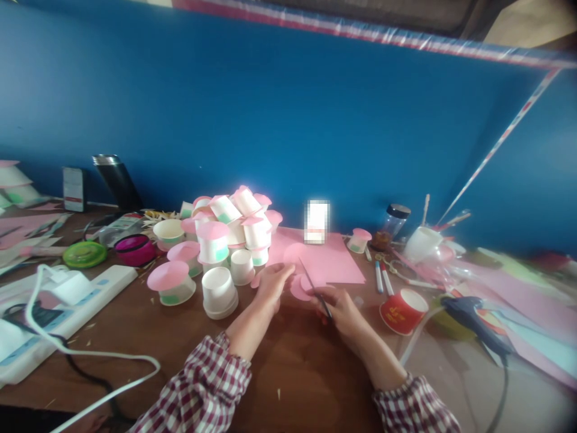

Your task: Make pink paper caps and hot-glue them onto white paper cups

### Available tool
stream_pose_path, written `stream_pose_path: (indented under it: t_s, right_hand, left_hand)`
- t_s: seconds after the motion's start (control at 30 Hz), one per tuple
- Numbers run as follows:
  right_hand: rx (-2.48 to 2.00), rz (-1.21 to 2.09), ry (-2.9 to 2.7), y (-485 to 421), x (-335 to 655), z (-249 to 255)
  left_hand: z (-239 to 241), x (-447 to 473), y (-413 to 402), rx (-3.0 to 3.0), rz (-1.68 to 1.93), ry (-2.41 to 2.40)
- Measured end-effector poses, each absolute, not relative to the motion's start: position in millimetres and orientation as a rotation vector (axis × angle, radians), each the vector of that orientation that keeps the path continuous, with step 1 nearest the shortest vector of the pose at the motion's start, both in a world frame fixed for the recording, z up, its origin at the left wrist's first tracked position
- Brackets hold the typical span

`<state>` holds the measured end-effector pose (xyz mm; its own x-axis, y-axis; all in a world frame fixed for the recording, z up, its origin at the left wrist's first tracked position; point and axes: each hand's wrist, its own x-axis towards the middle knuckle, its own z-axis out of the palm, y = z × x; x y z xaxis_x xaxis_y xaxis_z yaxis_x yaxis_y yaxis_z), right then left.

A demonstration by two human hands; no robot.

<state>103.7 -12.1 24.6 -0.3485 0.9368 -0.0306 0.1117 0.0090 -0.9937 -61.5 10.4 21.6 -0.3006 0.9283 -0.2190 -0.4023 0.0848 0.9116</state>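
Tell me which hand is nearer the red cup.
Right: the right hand is left of the red cup; the left hand is farther left, beyond the right one.

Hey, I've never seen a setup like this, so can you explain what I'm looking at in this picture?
Sure. There is no machine here: those are a person's own bare hands, with checked sleeves. The only picture comes from a camera worn on the head, looking forward and down, so you see roughly what the wearer sees.

The right hand holds a slim dark tool, possibly scissors. The left hand is at the edge of a pink paper piece, seemingly gripping it.

On the brown table are a pile of white cups topped with pink paper, a larger pink sheet, a red cup and a white power strip.
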Motion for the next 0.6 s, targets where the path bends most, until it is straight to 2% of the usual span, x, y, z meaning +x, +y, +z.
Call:
stream_pose_path:
  t_s: [0.33,0.6]
  right_hand:
    - [-1.128,1.448,-1.605,-10,104,21]
    - [-0.98,1.554,-1.686,-1,129,28]
  left_hand:
    - [25,-61,10,0.61,1.498,1.212]
    - [27,-64,12,0.724,1.524,1.28]
